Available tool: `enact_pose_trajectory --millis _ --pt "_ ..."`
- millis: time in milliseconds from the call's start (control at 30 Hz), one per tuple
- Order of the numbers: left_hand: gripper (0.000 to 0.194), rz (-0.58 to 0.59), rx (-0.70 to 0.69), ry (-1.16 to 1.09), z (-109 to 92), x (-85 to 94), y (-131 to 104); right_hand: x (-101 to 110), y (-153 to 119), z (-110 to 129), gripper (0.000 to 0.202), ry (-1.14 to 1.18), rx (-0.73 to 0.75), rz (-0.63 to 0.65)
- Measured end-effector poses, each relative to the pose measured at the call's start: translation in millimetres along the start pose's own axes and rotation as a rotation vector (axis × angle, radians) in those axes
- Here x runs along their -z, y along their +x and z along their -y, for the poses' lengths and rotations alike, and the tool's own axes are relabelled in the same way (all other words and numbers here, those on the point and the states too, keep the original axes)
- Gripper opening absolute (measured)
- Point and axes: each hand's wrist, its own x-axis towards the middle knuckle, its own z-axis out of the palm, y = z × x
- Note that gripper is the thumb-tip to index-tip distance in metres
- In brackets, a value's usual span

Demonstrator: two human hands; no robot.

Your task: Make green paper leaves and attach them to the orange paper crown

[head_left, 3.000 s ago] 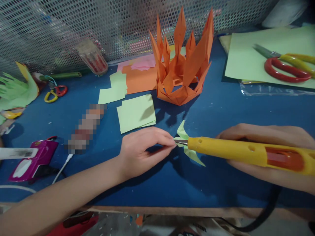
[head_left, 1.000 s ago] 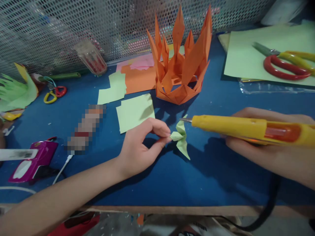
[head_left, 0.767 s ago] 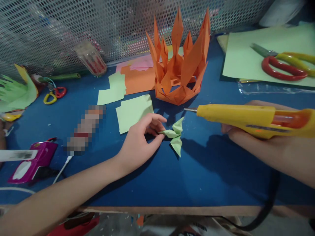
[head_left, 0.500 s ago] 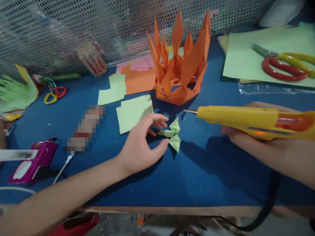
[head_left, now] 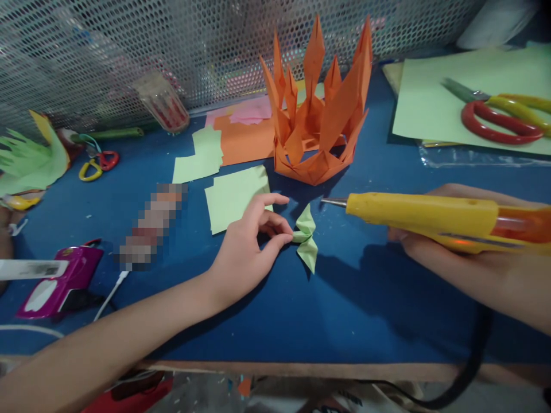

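Note:
Between thumb and fingertips, my left hand [head_left: 253, 246] pinches the stem end of a small pale-green folded paper piece [head_left: 307, 234]. Its two pointed wings spread out to the right of my fingers. My right hand [head_left: 443, 252] is wrapped round a yellow hot glue gun [head_left: 422, 209] with a glowing orange light on its side. The gun's metal nozzle points left, just above and right of the green piece, apart from it. Behind both hands stands an orange folded-paper crown [head_left: 318, 166] with tall pointed spikes.
Pale-green paper squares [head_left: 235, 192] lie left of the crown. Red-and-yellow scissors [head_left: 501, 120] rest on green sheets [head_left: 424, 103] at right. At left are a purple device [head_left: 60, 281], small scissors [head_left: 99, 166] and a clear jar [head_left: 163, 103]. A perforated metal panel [head_left: 215, 51] borders the back.
My left thumb and fingers have closed on the stem of the green paper piece, where before they were apart around it. The glue gun has dipped slightly.

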Motion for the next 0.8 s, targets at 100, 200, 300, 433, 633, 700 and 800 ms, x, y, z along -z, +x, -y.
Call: enact_pose_trajectory --millis 100,200,300,433,633,700,800 --pt "0.037 0.011 0.04 -0.004 -0.7 -0.2 -1.6 0.5 -1.3 -0.3 0.025 -0.017 -0.003 -0.018" --pt "0.034 0.046 0.025 -0.002 -1.7 -0.6 -2.6 0.5 -0.3 -0.1 0.027 0.0 -0.012 -0.023" --pt "0.032 0.067 0.002 0.022 -2.5 -0.6 -2.0 0.9 1.1 0.1 0.028 0.004 -0.019 -0.012" --pt "0.034 0.055 0.001 0.015 -1.2 0.6 -0.3 1.7 0.4 0.8 0.025 -0.005 -0.011 -0.002" --pt "0.045 0.006 -0.182 0.169 3.6 0.1 -2.3 2.1 -1.8 3.4 0.022 -0.019 -0.038 0.002" --pt "0.05 -0.008 -0.219 0.172 4.7 -0.7 -3.0 1.6 -1.2 4.8 0.021 -0.012 -0.023 -0.01" --pt "0.051 -0.016 -0.212 0.131 3.4 -0.8 -2.9 0.3 -0.1 6.9 0.019 0.021 0.006 -0.026"
